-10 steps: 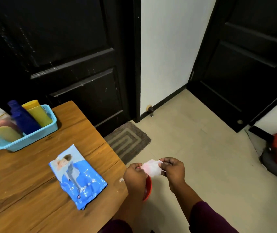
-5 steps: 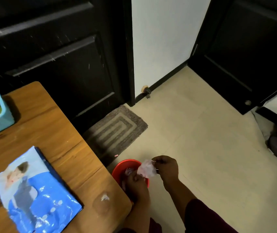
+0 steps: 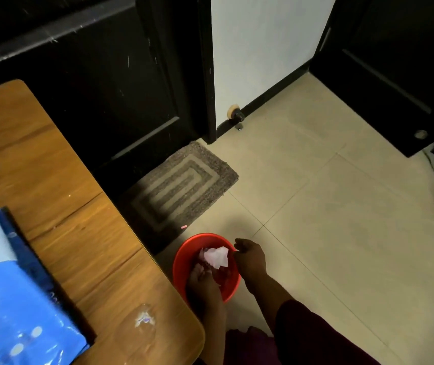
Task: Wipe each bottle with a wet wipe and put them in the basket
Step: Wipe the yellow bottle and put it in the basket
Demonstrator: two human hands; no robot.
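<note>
Inside red bowl [image 3: 184,250], wipe [image 3: 217,256] touching left fingers [image 3: 200,270], grip unclear, right fingers [image 3: 241,248] curled empty

The wet wipe [image 3: 217,256] went down from the air above the red bowl [image 3: 184,262] into the bowl. The left hand [image 3: 202,281] went down inside the bowl with it and held its low end. The right hand [image 3: 250,259] let go of the wipe and sat by the bowl's right rim. The view tipped down and to the right, so the blue basket and its bottles slid out of sight.
</note>
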